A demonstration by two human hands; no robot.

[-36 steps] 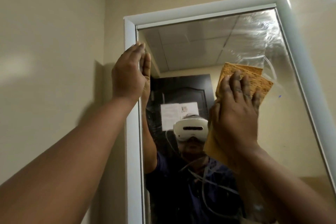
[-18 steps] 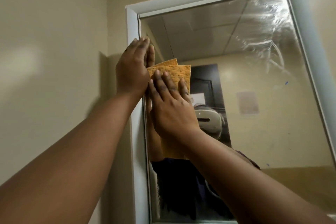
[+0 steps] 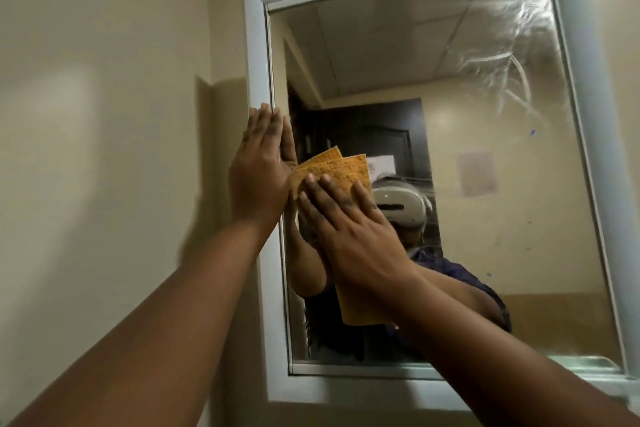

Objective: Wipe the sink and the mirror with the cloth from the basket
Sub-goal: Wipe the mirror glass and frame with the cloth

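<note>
A white-framed mirror point(image 3: 485, 114) hangs on the beige wall. My right hand point(image 3: 346, 229) presses an orange cloth point(image 3: 332, 166) flat against the glass near the mirror's left side, fingers spread over it. The cloth's lower end hangs below my wrist. My left hand point(image 3: 258, 177) rests flat with straight fingers on the mirror's left frame edge, touching the cloth's side and holding nothing. Streaky smears show at the glass's upper right. The sink and the basket are out of view.
The mirror's white frame point(image 3: 256, 55) stands out from the beige wall point(image 3: 104, 114). A narrow glass shelf point(image 3: 588, 366) runs along the mirror's lower right edge. The glass reflects a dark door and the person wearing a headset.
My right hand slid the cloth from the mirror's middle to its left side, then down the glass. My left hand moved down along the left frame. The view tilted lower.
</note>
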